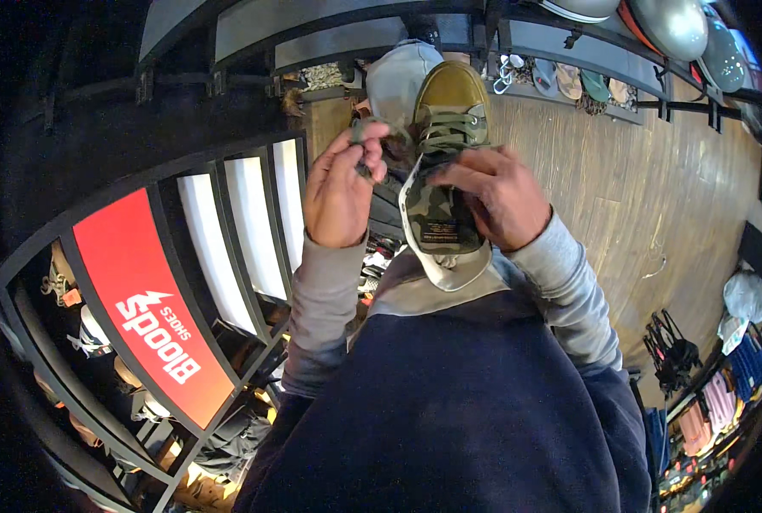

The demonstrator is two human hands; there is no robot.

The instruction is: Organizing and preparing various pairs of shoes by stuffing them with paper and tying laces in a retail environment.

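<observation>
An olive-green sneaker with a camouflage tongue and a white inner edge points away from me, just above my lap. Green laces cross its upper part. To the left of the shoe, my left hand is raised with its fingers curled round a green shoelace. My right hand reaches over the shoe's right side, thumb and fingers pinched together at the tongue below the laces. Whatever is between those right fingertips is hidden and slightly blurred.
A black rack with a red sign panel and white lit panels stands at the left. Shelves with caps run along the far side. Wooden floor spreads to the right, with bags and folded clothes at lower right.
</observation>
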